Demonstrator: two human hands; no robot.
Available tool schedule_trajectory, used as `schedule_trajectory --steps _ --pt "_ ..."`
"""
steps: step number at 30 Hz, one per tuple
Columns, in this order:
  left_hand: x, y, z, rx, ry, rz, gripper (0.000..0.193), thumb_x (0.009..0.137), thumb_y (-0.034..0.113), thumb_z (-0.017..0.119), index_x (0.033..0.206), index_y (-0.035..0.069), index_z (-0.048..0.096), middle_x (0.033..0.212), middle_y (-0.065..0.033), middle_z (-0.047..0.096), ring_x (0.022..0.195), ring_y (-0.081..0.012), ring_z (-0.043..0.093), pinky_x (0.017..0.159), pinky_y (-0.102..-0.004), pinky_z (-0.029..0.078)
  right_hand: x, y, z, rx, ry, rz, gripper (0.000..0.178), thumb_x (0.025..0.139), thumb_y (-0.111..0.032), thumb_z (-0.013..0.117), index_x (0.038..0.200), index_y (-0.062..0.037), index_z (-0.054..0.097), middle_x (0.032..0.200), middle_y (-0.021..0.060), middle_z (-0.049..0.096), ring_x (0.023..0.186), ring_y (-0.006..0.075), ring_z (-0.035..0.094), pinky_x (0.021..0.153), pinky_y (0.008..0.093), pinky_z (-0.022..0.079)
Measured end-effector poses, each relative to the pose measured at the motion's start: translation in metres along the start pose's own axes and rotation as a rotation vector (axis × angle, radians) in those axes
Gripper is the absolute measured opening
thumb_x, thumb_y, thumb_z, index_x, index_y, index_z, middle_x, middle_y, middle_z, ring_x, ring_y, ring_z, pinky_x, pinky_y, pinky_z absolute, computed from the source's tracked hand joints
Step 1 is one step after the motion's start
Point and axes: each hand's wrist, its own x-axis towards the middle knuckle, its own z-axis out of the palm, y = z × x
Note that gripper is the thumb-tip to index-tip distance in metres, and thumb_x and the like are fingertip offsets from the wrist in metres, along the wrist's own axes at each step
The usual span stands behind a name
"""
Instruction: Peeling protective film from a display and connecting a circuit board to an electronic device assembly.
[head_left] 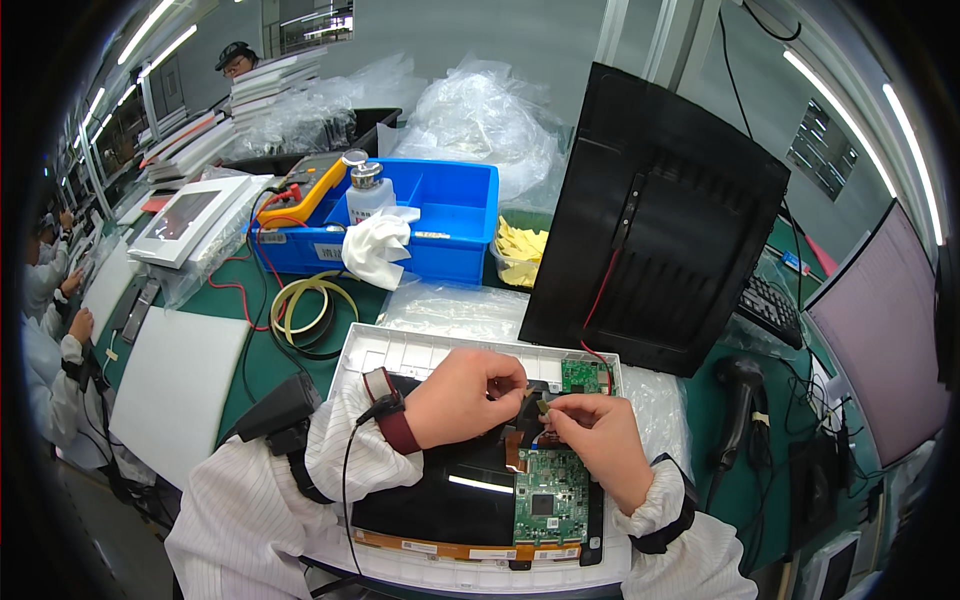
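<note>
An open display unit with a white frame lies in front of me. Inside it is a black panel, a green circuit board at right and a smaller green board at the upper right. My left hand is over the panel, thumb and forefinger pinched at a tiny yellowish bit. Just right of it, my right hand pinches a small olive-coloured piece above a brown flex cable. Both pieces are too small to name. A red wire runs from the small board to the upright black cover.
Behind stands a blue bin with a metal-topped bottle, white cloth and yellow multimeter. A tub of yellow slips is beside it. At right are a barcode scanner and monitor; at left, white foam and co-workers.
</note>
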Motion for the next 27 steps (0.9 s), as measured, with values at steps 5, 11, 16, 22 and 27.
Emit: schedule_trajectory --steps 5,11,16,22,27 --pt "0.031 -0.002 -0.036 0.232 0.256 0.136 0.008 0.068 0.007 0.056 0.071 -0.001 0.058 0.061 -0.0124 0.057 0.057 -0.0225 0.057 0.055 -0.0292 0.045 -0.002 0.002 -0.003 0.021 -0.009 -0.023 0.014 0.075 -0.003 0.058 0.084 0.0067 0.061 0.074 0.0094 0.062 0.064 0.0113 0.06 0.058 0.0203 0.048" --pt "0.087 -0.031 -0.086 0.53 0.473 0.174 0.008 0.069 0.007 0.057 0.071 0.0 0.058 0.064 -0.0107 0.059 0.06 -0.0215 0.058 0.057 -0.0282 0.046 -0.003 0.001 0.0 0.012 -0.034 -0.037 0.014 0.074 -0.004 0.059 0.084 0.0058 0.061 0.072 0.0089 0.062 0.062 0.0112 0.06 0.057 0.0197 0.048" --pt "0.126 -0.041 -0.063 0.795 0.336 0.283 0.004 0.064 0.009 0.058 0.065 0.006 0.06 0.066 -0.0053 0.059 0.07 -0.0243 0.052 0.063 -0.0343 0.041 -0.002 0.006 -0.002 -0.011 -0.041 -0.043 0.014 0.074 -0.004 0.059 0.084 0.0061 0.061 0.073 0.0097 0.063 0.062 0.0124 0.061 0.057 0.0202 0.048" --pt "0.152 -0.052 -0.058 1.053 0.16 0.19 0.014 0.06 0.007 0.058 0.07 0.014 0.065 0.072 0.0005 0.06 0.086 -0.0174 0.049 0.072 -0.0332 0.033 -0.001 0.006 -0.002 -0.016 -0.032 -0.035 0.015 0.074 -0.005 0.059 0.085 0.006 0.061 0.073 0.0105 0.063 0.062 0.013 0.061 0.057 0.0207 0.048" --pt "0.147 -0.048 -0.059 1.12 0.167 0.106 0.014 0.063 0.008 0.057 0.072 0.014 0.066 0.071 -0.001 0.061 0.082 -0.0183 0.05 0.071 -0.0338 0.035 -0.002 0.003 0.0 0.0 -0.042 -0.031 0.015 0.074 -0.005 0.06 0.085 0.0055 0.061 0.073 0.0105 0.063 0.062 0.0127 0.061 0.058 0.0209 0.048"
